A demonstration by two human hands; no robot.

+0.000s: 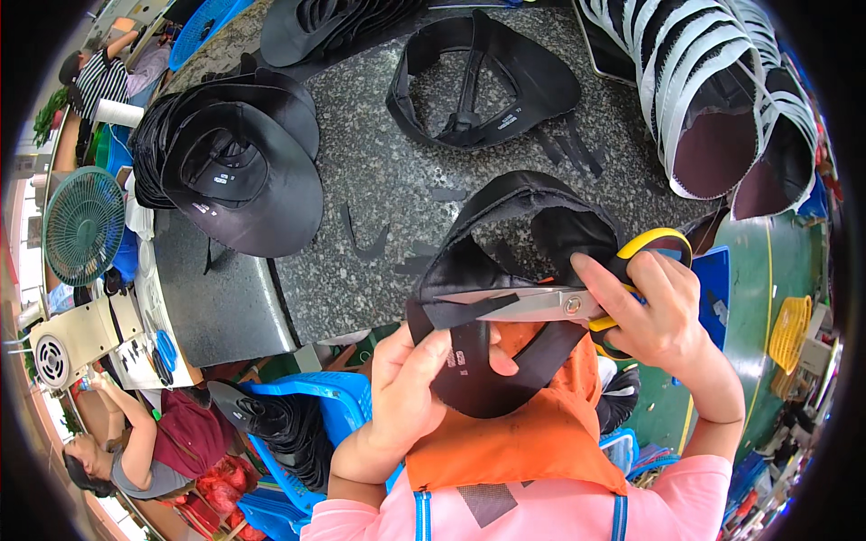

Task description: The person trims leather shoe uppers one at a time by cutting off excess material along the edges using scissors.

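Note:
My left hand (410,383) grips the near end of a black shoe upper (492,203), with the thumb on top of it. The upper forms an open loop over the table's near edge. In my right hand (658,307) is a pair of scissors (573,305) with yellow and black handles, fingers wrapped round the grips. Its blades point left across the upper, and a narrow black strip (469,311) lies over the blade tips. Whether the blades are cutting into it I cannot tell. Beyond the blades, another black shoe upper (541,99) rests on the table.
The speckled stone table (352,153) holds loose black offcuts (365,239). Stacked black uppers (271,212) sit at left, white-edged uppers (713,108) at far right. A blue chair (347,392) stands by my left elbow. Two people and a green fan (84,225) are further left.

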